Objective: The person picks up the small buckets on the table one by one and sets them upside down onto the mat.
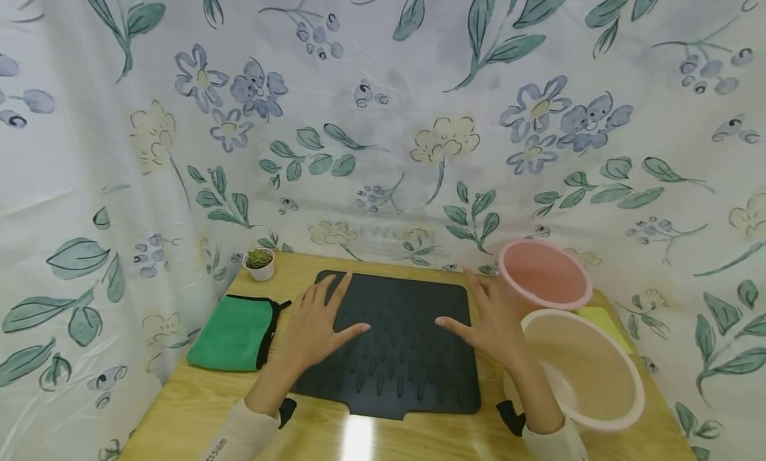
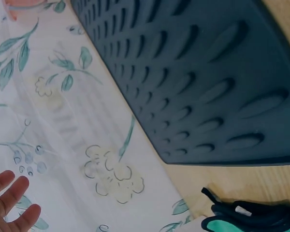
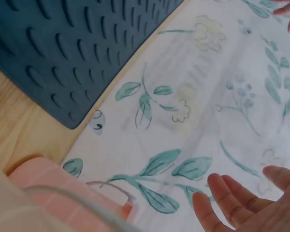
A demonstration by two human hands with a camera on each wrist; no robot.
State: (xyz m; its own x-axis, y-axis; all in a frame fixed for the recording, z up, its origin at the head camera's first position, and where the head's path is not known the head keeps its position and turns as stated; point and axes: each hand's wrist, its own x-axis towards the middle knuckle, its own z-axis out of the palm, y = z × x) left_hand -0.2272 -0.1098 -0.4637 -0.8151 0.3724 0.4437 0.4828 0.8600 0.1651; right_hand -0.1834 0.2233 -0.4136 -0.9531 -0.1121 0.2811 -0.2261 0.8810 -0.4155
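Both hands are raised over a dark ridged mat (image 1: pixel 395 341) that lies on the wooden table. My left hand (image 1: pixel 317 321) hovers at the mat's left side, fingers spread and nothing in them. Over the mat's right edge my right hand (image 1: pixel 493 321) is held the same way, thumb pointing inward, also holding nothing. In the left wrist view the mat (image 2: pixel 193 87) shows rows of raised oval ridges, with fingertips of the left hand (image 2: pixel 9 203) at the lower left corner. The right wrist view has the right hand (image 3: pixel 256 203) at the lower right, fingers loosely extended.
A green zippered pouch (image 1: pixel 233 332) lies left of the mat, with a small potted succulent (image 1: pixel 260 265) behind it. On the right stand a pink bowl (image 1: pixel 544 275) and a cream bowl (image 1: pixel 589 368), with something yellow (image 1: pixel 604 324) beside them. A floral curtain (image 1: pixel 383 115) surrounds the table.
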